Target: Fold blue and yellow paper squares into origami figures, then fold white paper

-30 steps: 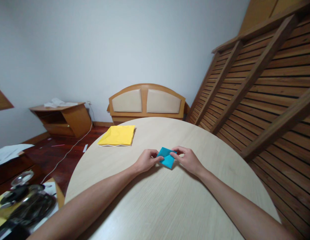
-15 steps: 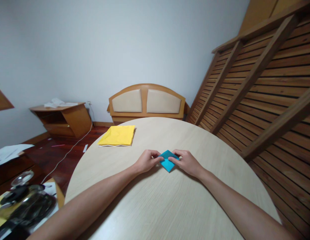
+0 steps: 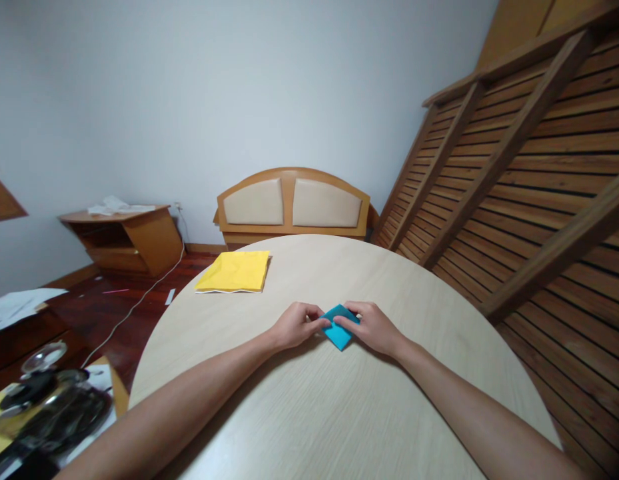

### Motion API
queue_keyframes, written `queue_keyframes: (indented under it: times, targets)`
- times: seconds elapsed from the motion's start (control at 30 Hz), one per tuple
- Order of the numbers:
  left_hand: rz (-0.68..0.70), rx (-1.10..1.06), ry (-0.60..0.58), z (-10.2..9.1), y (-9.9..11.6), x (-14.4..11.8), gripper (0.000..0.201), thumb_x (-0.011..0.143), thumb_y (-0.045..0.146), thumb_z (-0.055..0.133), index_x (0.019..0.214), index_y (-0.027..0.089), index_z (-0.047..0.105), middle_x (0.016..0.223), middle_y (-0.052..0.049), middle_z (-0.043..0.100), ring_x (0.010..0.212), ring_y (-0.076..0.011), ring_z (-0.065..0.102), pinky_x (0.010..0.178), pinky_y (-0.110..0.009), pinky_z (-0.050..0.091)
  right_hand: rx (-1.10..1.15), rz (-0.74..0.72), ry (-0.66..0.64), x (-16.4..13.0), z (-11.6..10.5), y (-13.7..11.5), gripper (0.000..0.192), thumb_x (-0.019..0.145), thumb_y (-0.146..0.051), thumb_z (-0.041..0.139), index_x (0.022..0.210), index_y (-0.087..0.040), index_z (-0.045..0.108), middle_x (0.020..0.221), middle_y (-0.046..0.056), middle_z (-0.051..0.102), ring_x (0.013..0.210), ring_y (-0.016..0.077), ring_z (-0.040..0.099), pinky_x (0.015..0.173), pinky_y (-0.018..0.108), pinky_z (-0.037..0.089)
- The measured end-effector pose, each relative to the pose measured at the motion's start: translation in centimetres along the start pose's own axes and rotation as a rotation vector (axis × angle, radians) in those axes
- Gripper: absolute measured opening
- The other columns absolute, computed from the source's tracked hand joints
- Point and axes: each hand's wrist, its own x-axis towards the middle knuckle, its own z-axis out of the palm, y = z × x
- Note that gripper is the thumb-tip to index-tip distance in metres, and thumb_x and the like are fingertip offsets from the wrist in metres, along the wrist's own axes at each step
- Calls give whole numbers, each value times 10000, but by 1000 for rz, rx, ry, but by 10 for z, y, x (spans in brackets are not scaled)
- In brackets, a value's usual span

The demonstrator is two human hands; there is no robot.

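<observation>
A small folded piece of blue paper [image 3: 341,337] is held between my two hands, just above or on the round pale wood table [image 3: 309,407]; I cannot tell if it touches. It is turned like a diamond, one corner towards me. My left hand [image 3: 298,326] pinches its left corner between thumb and fingers. From the other side, my right hand [image 3: 373,327] grips the right corner, with its thumb lying across the top face. The fingertips under the paper are hidden.
Yellow paper [image 3: 234,272] lies in a stack at the table's far left. Behind stands a padded headboard [image 3: 288,200]. A slatted wooden frame [image 3: 469,173] leans on the right. Dark glassy items [image 3: 64,407] sit at lower left, near a white cord [image 3: 139,303] on the floor.
Both hands and the blue paper have shifted slightly towards me and to the right. The paper has turned a little, and the right thumb lies a bit further left over it.
</observation>
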Motion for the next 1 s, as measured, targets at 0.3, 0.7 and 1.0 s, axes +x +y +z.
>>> queue_keyframes:
  times: [0.3, 0.7, 1.0]
  targets:
    - [-6, 59, -83, 2, -2, -2, 334, 881, 418, 582, 844, 122, 733, 661, 0, 616, 579, -99, 451, 553, -207, 336, 128, 13, 40, 0, -3, -8, 233, 923, -377, 592, 859, -186, 708, 805, 27, 699, 756, 174, 625, 687, 272, 449]
    - [32, 101, -22, 1, 2, -3, 334, 906, 399, 552, 885, 130, 749, 699, -15, 668, 592, -113, 493, 585, -219, 370, 165, 13, 45, 2, -4, -5, 333, 980, -399, 483, 868, -182, 709, 812, 33, 690, 765, 182, 615, 708, 285, 453]
    - [26, 69, 151, -1, 3, 1, 322, 909, 389, 544, 847, 131, 727, 751, -32, 691, 679, -140, 553, 642, -238, 400, 140, 57, 81, 3, -4, 3, 250, 918, -405, 577, 906, -186, 696, 822, 30, 701, 755, 185, 619, 686, 281, 456]
